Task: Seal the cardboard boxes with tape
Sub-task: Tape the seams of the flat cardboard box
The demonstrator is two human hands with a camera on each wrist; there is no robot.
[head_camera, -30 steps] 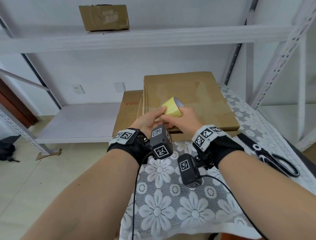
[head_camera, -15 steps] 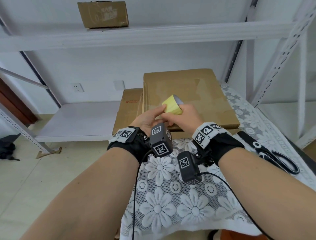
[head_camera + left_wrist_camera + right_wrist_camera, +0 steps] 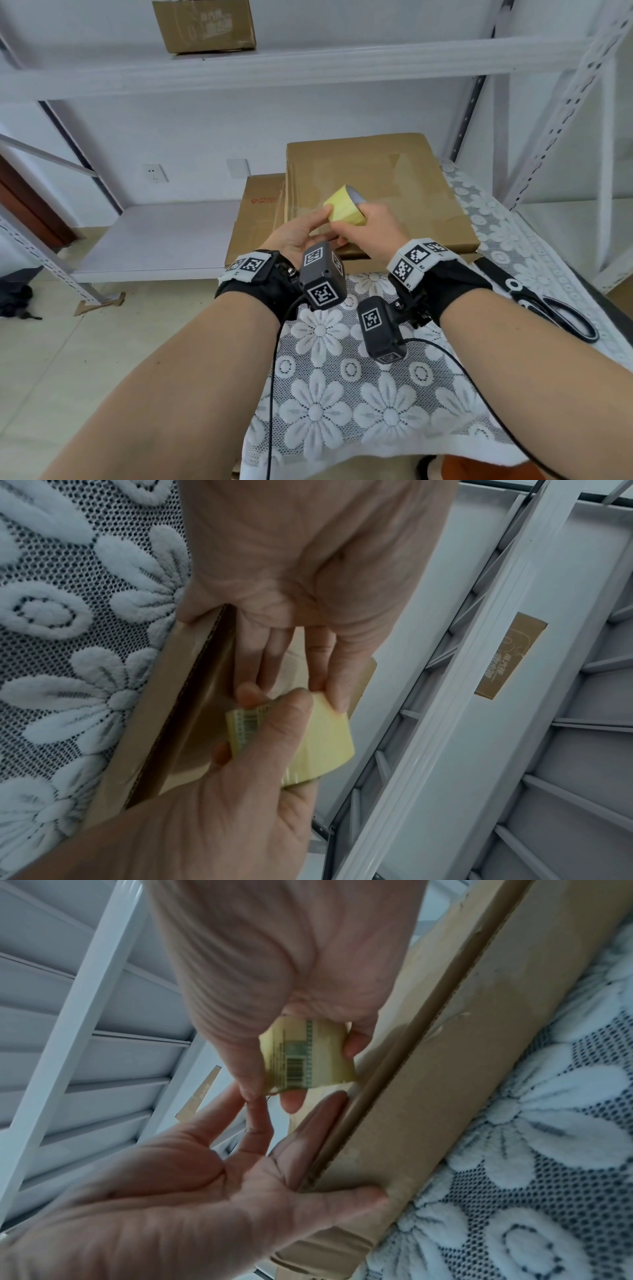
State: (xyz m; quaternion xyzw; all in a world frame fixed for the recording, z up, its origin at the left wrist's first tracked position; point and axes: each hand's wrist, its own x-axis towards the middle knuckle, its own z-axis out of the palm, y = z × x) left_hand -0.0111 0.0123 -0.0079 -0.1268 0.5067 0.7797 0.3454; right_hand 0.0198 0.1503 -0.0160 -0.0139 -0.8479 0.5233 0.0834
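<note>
Shelving: we see a white metal shelving rack (image 3: 308, 65) behind the work, with a small brown cardboard carton (image 3: 203, 25) on its upper shelf.
Table: a table under a white lace cloth with flower pattern (image 3: 342, 411) carries everything we work on.
Boxes: a flat brown cardboard box (image 3: 394, 178) lies on a second flat brown box (image 3: 260, 209) at the far end of the table; in the wrist views its near edge shows a dark open gap between the cardboard layers, so we judge it not yet sealed.
Handling of box: we expect it to be light and stiff but easy to dent at the edge, best steadied flat from above.
Scissors: black-handled scissors (image 3: 555, 308) lie on the cloth to our right, well apart from the hands.
Right hand (image 3: 373, 233): our fingers are curled round the yellow roll of tape, held just over the box's near edge.
Left hand (image 3: 301, 233): fingers fairly straight, tips touching the roll; whether they pinch a loose end we cannot tell.
Tape: the yellow roll of tape (image 3: 344, 205) should be light, smooth outside and sticky on the free end; we would hold it through the core and by the rim.
</note>
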